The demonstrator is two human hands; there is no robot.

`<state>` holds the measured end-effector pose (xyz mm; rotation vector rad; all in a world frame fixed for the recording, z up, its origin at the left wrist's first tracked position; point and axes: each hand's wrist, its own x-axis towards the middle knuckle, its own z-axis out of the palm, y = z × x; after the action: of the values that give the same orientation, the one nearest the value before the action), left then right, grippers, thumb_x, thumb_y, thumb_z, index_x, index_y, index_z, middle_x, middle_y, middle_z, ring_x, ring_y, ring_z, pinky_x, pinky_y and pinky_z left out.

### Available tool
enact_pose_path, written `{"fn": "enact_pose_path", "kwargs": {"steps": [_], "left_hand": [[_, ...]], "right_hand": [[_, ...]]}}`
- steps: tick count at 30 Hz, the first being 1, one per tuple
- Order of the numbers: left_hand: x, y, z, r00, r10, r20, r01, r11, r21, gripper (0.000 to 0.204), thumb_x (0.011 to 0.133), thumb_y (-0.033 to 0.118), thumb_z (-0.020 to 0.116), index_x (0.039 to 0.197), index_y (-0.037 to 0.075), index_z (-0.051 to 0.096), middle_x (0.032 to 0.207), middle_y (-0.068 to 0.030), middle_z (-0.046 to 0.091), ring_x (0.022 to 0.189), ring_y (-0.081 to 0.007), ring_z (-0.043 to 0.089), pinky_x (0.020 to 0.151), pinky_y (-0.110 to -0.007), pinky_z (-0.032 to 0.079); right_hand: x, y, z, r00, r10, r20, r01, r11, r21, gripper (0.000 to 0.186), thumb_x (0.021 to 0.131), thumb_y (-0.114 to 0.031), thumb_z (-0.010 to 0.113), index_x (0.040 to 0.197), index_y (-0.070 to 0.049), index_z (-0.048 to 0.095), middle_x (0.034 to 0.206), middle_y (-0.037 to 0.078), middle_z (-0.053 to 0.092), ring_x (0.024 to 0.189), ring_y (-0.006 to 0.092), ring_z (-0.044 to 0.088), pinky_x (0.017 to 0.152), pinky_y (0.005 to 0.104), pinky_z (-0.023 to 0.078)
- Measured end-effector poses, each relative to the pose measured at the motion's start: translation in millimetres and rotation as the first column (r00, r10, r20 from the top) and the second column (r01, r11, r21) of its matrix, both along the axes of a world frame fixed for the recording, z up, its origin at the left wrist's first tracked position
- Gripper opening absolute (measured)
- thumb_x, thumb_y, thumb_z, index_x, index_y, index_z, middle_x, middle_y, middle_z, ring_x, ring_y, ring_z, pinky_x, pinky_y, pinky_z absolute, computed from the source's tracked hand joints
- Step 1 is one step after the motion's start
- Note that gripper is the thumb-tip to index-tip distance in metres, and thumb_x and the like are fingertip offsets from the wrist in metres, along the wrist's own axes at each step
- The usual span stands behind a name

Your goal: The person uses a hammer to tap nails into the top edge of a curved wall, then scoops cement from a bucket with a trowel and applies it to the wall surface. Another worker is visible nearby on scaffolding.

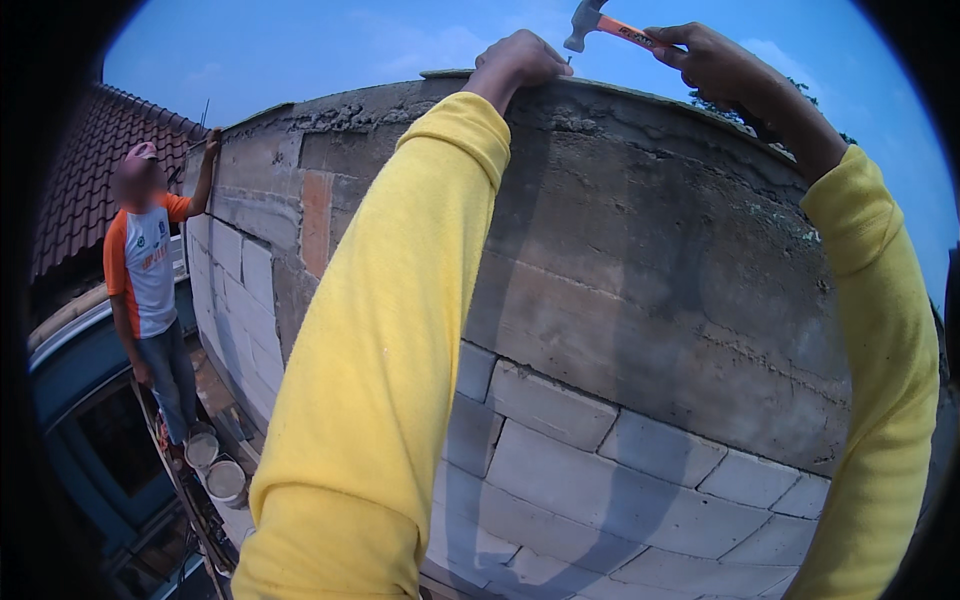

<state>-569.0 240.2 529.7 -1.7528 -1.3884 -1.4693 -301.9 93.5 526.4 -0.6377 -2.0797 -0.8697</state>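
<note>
We see the left hand (pixel 525 62) with fingers bunched on top of the wall (pixel 620 235), right by an upright nail (pixel 570 63), probably steadying it, though we can't tell if they pinch it. The right hand (pixel 715 62) is wrapped round the hammer (pixel 625 31) well back from its head, seemingly for swing, head above the nail. Farther left, we note a co-worker (pixel 155 265) touching the wall, maybe for balance, near buckets (pixel 226 482).

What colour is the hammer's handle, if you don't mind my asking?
The handle is orange, best seen in the head view.
</note>
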Motion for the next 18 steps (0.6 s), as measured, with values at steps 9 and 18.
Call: {"fn": "enact_pose_path", "kwargs": {"steps": [9,18], "left_hand": [[-16,-11,-46,1.000,0.019,-0.021,-0.012,0.956,0.293,0.042,0.105,0.040,0.057,0.135,0.017,0.074,0.124,-0.0138,0.077,0.119,-0.0338,0.071,0.106,-0.044,0.052],[-28,-15,-51,0.997,0.072,-0.004,-0.067,0.950,0.305,0.038,0.103,0.034,0.052,0.128,0.018,0.076,0.123,-0.0179,0.075,0.117,-0.0413,0.069,0.105,-0.049,0.053]], "right_hand": [[51,62,92,0.879,0.162,-0.449,-0.143,0.987,0.077,0.049,0.114,-0.037,0.051,0.159,-0.019,0.050,0.073,0.002,0.054,0.051,0.0072,0.049,0.042,0.0249,0.046],[29,48,66,0.977,0.019,-0.210,-0.011,0.999,0.042,0.047,0.113,-0.035,0.052,0.158,-0.019,0.052,0.078,0.003,0.056,0.055,0.0092,0.051,0.046,0.0263,0.047]]}}
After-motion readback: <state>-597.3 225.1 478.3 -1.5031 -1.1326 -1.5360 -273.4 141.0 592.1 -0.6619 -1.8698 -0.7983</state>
